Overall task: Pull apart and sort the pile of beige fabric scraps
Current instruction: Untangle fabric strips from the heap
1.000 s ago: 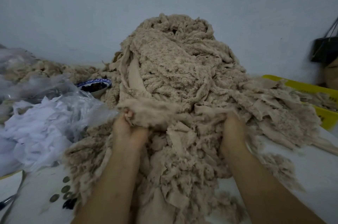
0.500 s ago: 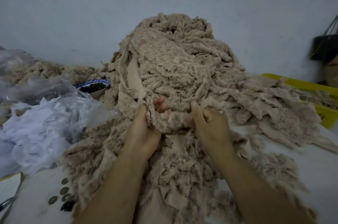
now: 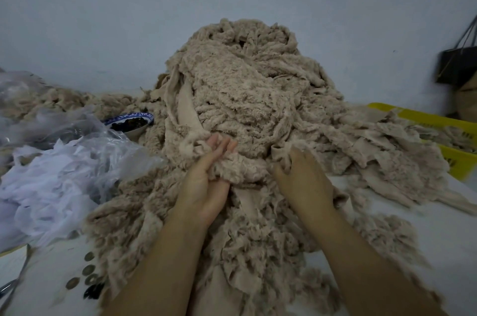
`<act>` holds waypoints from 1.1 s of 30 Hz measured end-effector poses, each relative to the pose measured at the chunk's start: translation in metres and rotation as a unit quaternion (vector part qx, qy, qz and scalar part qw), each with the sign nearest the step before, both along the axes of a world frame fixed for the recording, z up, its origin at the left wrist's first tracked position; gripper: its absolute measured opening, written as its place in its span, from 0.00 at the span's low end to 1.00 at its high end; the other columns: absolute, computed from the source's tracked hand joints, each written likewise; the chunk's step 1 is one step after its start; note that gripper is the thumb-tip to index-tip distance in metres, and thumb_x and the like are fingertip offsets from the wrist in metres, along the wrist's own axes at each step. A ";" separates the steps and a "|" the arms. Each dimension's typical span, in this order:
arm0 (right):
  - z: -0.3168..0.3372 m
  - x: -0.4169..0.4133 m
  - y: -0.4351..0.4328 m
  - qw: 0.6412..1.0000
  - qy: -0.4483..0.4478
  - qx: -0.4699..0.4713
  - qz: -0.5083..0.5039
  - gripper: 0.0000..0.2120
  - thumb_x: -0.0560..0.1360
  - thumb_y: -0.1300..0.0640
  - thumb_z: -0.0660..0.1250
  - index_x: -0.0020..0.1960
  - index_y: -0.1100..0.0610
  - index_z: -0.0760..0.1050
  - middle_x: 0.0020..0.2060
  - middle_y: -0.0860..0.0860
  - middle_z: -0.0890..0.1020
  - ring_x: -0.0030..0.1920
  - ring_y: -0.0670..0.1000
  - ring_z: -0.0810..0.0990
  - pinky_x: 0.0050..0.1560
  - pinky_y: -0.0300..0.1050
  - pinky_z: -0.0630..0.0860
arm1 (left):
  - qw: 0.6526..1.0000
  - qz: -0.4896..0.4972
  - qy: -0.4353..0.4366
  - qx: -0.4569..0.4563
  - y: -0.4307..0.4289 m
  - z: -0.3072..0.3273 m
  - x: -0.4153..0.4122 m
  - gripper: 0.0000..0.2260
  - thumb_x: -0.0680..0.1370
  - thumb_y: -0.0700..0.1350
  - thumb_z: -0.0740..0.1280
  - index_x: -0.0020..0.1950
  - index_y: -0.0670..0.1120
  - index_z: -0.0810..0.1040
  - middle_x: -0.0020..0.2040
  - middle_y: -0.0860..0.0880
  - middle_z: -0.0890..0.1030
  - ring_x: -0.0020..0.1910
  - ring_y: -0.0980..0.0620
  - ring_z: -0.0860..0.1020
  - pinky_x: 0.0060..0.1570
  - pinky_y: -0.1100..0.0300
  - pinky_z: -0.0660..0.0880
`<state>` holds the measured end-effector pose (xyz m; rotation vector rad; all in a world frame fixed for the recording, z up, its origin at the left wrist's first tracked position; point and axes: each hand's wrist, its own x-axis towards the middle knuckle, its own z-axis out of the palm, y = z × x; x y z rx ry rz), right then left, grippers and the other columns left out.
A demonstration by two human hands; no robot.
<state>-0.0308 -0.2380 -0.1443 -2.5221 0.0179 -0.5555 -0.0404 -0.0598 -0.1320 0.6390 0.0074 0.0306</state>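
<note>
Hands farther apart than half a second ago. The right hand [image 3: 302, 179] has shifted right, grip curled round a flat scrap [image 3: 281, 153]. The left hand [image 3: 206, 181] has fingers straight against a fluffy clump [image 3: 240, 168]. Pile [image 3: 245, 88] sits just beyond both grips on the tabletop [image 3: 438, 225]. Bowl [image 3: 129, 123] and plastic bag [image 3: 77, 161] to their left, yellow crate [image 3: 462, 168] to the right, its print unreadable.

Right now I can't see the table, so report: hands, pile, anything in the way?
Left hand straight-fingered against fluffy scrap. Right hand grips its other end. Beige pile heaped high. Nothing blocking; bowl, plastic bag off left.
</note>
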 end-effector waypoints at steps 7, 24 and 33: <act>0.017 -0.016 0.015 0.983 -0.165 0.026 0.071 0.24 0.81 0.35 0.49 0.31 0.47 0.60 0.29 0.44 0.66 0.26 0.45 0.65 0.28 0.42 0.57 | 0.986 -0.024 -0.047 0.158 -0.011 0.006 -0.009 0.27 0.76 0.59 0.58 0.72 0.50 0.70 0.69 0.53 0.77 0.67 0.56 0.76 0.60 0.56 0.74; 0.012 -0.002 0.007 0.858 0.041 0.500 0.111 0.07 0.79 0.54 0.60 0.43 0.51 0.73 0.30 0.48 0.72 0.28 0.49 0.68 0.29 0.43 0.65 | 0.992 0.049 0.006 0.117 -0.010 0.005 -0.003 0.21 0.78 0.60 0.62 0.60 0.45 0.80 0.52 0.48 0.86 0.37 0.55 0.81 0.27 0.64 0.72; 0.020 -0.004 0.005 0.701 0.111 0.690 0.143 0.20 0.83 0.47 0.59 0.43 0.58 0.82 0.29 0.51 0.82 0.22 0.46 0.76 0.18 0.36 0.68 | 0.997 -0.064 0.032 -0.007 -0.002 0.008 -0.009 0.07 0.71 0.40 0.69 0.46 0.40 0.85 0.38 0.47 0.82 0.31 0.57 0.81 0.25 0.70 0.74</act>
